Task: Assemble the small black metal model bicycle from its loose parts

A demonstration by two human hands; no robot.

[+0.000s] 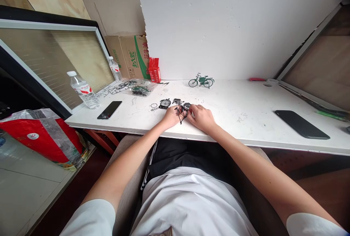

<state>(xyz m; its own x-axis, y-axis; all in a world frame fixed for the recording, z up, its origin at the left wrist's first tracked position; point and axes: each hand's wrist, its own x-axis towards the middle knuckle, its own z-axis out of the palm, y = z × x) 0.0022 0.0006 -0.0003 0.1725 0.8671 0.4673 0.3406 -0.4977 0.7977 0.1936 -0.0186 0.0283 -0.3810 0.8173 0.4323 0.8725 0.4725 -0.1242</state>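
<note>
A small black model bicycle frame [180, 115] is held low above the front part of the white table [232, 108]. My left hand [171, 118] is closed on its left side. My right hand [201, 116] is closed at its right side, with curled fingertips beside a dark round part [187, 106]; exactly what they pinch is partly hidden. Just left of my hands lie a black spoked wheel [165, 103], a thin ring [154, 105] and a small dark part [177, 101]. Farther back stands a finished green model bicycle [201, 80].
At the back left are a plastic bag of green parts [140, 90], black part frames [120, 87], a red box [154, 70] and a carton [128, 55]. A water bottle [83, 90] stands near a phone [109, 109]. Another black phone-like slab [301, 124] lies right.
</note>
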